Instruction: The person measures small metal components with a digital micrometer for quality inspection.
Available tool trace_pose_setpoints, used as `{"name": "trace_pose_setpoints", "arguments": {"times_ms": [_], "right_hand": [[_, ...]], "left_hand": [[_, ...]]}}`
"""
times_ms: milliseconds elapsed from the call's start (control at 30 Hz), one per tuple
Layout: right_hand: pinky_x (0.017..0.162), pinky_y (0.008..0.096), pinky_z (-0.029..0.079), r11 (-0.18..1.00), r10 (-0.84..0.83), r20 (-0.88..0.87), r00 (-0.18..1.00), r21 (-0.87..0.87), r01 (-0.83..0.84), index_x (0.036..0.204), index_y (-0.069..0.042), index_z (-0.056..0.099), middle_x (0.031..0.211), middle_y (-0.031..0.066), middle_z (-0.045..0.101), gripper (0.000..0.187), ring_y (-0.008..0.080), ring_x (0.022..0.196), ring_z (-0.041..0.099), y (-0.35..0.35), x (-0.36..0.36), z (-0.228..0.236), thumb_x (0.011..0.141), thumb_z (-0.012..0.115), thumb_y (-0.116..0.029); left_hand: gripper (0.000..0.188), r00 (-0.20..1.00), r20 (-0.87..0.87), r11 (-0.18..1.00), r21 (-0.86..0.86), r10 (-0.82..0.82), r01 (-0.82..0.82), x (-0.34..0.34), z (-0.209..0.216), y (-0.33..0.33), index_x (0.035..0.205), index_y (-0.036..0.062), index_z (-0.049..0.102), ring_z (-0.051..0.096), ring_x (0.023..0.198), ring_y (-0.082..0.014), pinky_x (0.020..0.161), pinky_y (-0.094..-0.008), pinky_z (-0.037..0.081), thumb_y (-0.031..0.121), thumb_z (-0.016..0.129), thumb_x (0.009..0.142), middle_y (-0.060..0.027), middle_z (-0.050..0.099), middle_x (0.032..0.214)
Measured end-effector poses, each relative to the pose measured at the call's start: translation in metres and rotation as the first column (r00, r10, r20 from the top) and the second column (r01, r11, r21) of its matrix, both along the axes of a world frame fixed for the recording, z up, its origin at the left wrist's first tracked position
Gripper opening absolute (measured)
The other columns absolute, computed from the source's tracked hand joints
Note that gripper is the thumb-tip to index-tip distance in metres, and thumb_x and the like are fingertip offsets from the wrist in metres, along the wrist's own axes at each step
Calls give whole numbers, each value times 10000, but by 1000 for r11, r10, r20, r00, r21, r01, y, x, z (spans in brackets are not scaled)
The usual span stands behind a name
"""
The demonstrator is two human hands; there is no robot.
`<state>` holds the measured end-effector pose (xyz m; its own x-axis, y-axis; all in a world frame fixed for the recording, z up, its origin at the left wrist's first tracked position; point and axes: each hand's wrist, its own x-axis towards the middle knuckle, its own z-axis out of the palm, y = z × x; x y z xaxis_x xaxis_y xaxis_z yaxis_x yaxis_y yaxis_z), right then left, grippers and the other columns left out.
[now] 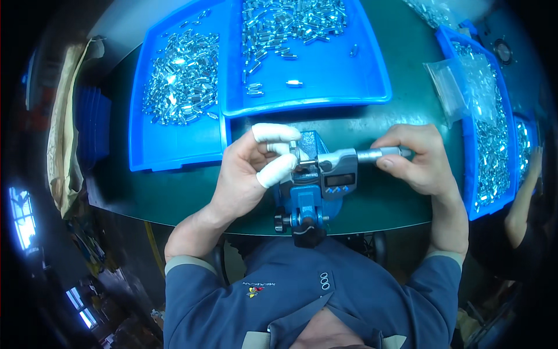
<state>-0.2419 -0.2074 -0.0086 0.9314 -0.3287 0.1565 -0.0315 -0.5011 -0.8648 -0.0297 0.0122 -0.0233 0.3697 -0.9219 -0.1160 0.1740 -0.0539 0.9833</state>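
A digital micrometer (338,166) with a grey body and small display is clamped in a blue stand (306,199) at the table's near edge. My left hand (239,170), with white finger covers on its fingertips, is closed in a pinch around a small shiny metal part (294,152) at the micrometer's measuring gap. The fingers partly hide that part, so I cannot tell whether both measuring faces touch it. My right hand (423,156) is closed on the micrometer's thimble end, thumb and forefinger around the silver barrel.
Two blue trays (177,156) (360,87) of small metal parts lie beyond my hands on the green table (401,200). At the right stand another full blue tray (475,192) and clear plastic bags (446,87). A co-worker's arm (519,210) reaches in at the far right.
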Motion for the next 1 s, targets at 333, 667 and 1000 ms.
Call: {"name": "trace_pose_setpoints", "arguments": {"times_ms": [333,667,1000], "right_hand": [[601,295,473,1000,-21,45,999,10,21,895,12,728,729,88,690,202,166,653,657,6,-2,4,817,751,-173],[588,289,471,998,2,10,1000,65,-3,881,12,714,699,72,678,217,154,642,649,6,-2,3,894,699,-204],[591,286,469,997,17,3,1000,77,-17,901,12,711,713,67,680,227,147,650,645,5,-3,3,911,696,-214]], "left_hand": [[383,994,111,999,-40,11,-6,-4,1,2,1275,23,579,661,979,-132,897,-288,541,16,704,913,-76,677,1065],[373,993,103,997,-60,50,-44,-8,-1,2,1277,13,575,650,954,-126,862,-280,535,30,695,925,-79,676,1052],[372,994,89,997,-63,57,-52,-6,-8,1,1303,16,576,663,841,-129,794,-263,525,189,656,983,-85,707,965]]}}
